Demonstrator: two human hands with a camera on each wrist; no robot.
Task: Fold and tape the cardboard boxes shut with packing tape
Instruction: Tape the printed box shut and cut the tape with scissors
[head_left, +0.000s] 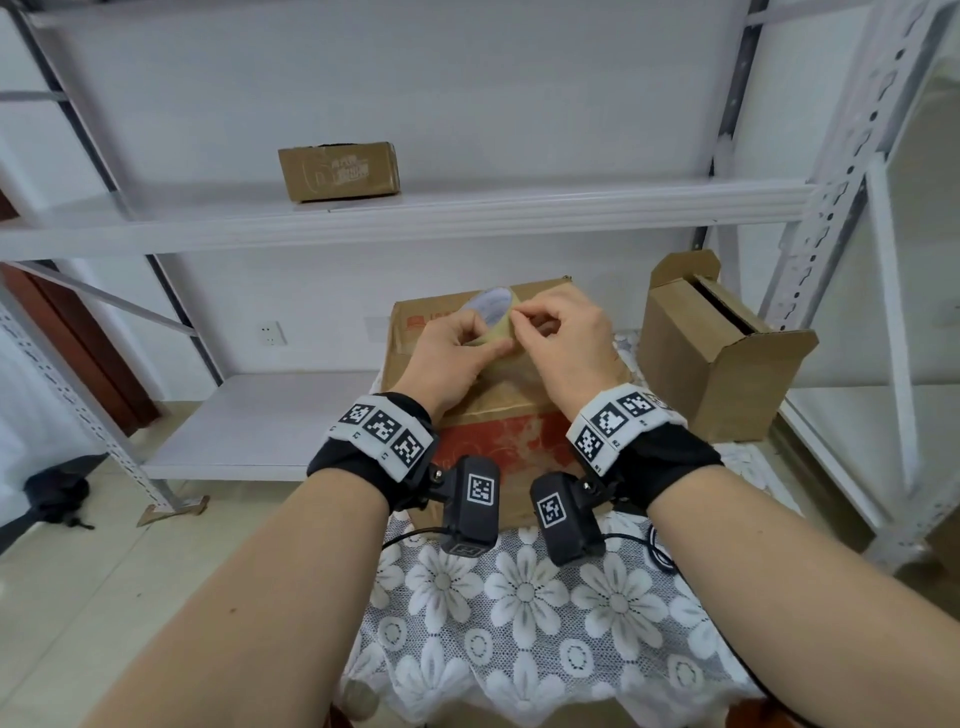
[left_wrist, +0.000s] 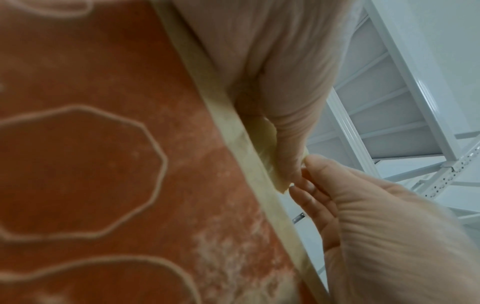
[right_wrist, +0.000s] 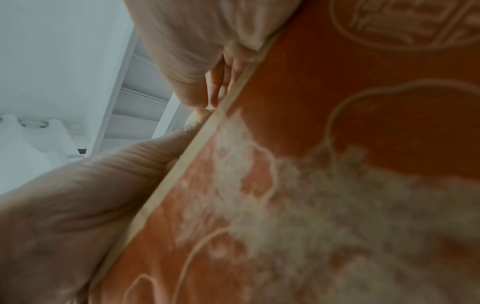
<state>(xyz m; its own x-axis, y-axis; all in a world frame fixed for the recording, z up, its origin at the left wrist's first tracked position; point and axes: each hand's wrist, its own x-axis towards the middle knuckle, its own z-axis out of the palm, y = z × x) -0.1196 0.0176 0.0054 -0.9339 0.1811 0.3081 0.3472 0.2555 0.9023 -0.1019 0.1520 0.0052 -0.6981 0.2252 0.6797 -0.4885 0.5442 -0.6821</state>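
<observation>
We're gripping the tape roll (head_left: 491, 319) in our left hand (head_left: 452, 353) over the box (head_left: 519, 410) while our right hand (head_left: 563, 340) pinches its loose end, so next it probably needs peeling free.

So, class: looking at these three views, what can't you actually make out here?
- Tape end: the head view has the right hand picking at the tape roll, fingertips covering the spot; whether a free end is lifted cannot be told.
- Big box top seam: hidden by both hands, the left hand gripping the roll.
- Upright box contents: dark opening.
- Shelf box print: too small.
- Wrist views: blurred.
</observation>
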